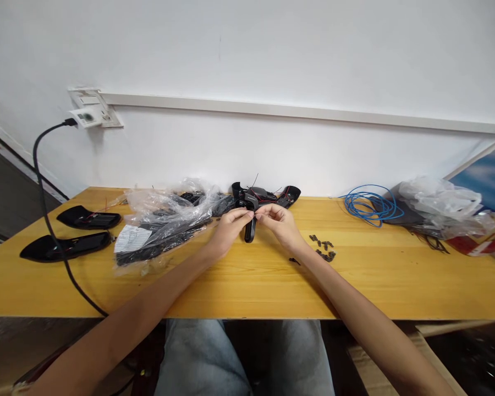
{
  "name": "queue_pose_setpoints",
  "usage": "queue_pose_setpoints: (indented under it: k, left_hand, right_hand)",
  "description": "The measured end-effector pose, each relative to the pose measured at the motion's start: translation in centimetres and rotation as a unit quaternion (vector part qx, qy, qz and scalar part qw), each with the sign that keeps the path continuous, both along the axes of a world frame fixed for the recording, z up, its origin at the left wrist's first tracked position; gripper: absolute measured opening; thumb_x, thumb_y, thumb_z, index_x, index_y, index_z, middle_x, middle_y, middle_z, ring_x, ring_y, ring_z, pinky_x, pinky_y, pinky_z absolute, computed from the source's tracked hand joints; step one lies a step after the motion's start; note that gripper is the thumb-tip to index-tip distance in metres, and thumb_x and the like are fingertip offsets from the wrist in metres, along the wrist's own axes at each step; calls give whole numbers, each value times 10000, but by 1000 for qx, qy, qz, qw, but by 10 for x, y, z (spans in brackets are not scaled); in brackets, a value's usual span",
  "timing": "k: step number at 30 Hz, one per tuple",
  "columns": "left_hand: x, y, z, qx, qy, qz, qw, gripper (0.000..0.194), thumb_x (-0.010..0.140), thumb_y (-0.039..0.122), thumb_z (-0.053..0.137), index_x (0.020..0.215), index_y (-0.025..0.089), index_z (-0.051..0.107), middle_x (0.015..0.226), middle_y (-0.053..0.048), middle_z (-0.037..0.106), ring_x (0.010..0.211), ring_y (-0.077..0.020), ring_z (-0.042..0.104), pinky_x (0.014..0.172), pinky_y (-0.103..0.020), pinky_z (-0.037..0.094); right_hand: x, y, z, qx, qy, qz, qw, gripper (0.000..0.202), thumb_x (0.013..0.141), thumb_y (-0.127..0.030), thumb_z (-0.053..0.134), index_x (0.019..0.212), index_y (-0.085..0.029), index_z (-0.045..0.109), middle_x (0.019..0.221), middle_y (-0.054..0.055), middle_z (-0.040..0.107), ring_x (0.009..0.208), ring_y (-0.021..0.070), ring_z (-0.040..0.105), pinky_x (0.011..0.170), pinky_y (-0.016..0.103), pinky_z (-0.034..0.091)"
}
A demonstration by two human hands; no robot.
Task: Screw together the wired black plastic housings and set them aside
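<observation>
Both hands meet at a black plastic part (250, 230) with a long rounded lower end, near the middle of the table. My left hand (230, 228) grips its left side, with thumb and fingers closed. At its right side my right hand (281, 224) has thumb and forefinger pinched together; whatever is between the fingertips is too small to make out. Just behind the hands lie black curved shells (289, 196) with thin red and black wires. Several small dark pieces (325, 254) are scattered right of my right hand, and another small piece (295, 261) lies by the wrist.
Clear plastic bags (169, 212) of black parts lie on the left. Two black shells (88, 218) rest beyond them, near a black cable (45, 206) running to a wall socket (94, 110). Coiled blue cable (371, 206) and white plastic bags (441, 198) are at the right.
</observation>
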State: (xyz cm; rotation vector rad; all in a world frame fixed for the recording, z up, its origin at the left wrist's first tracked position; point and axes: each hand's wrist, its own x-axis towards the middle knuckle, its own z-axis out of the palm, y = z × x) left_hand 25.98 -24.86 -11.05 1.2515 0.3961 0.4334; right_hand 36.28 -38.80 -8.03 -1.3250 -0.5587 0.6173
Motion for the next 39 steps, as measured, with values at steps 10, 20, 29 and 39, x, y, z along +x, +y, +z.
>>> queue_pose_setpoints:
  k: [10,20,29,39]
  left_hand:
    - [-4,-8,6,-47,-13,-23,999,338,753,414,967,947,169,838,1091,-72,690,1037,-216,657,949,-334,554]
    - [-4,-7,5,-51,-4,-18,999,459,657,499,1034,892,158,836,1016,-47,650,947,-180,635,854,-305,548]
    - [-1,-6,-8,12,8,21,1000,371,718,487,959,872,171,839,947,-59,734,920,-190,648,818,-293,508]
    - [-9,0,3,129,-13,-72,989,333,928,535,697,950,203,693,959,-39,724,961,-229,680,883,-329,550]
  right_hand:
    - [5,-2,4,-24,51,-29,998,355,617,-454,989,819,-217,818,877,37,785,796,163,659,779,311,551]
    - [8,-4,5,-60,27,-24,998,333,609,-434,928,780,-189,780,791,28,746,747,161,653,732,310,538]
    - [15,-3,-6,-85,-33,-14,996,347,668,-445,915,834,-179,768,820,17,731,747,139,620,725,303,503]
    - [9,-9,-8,-55,129,122,983,816,695,-397,1035,1429,-348,683,1302,37,709,1036,169,737,814,282,675]
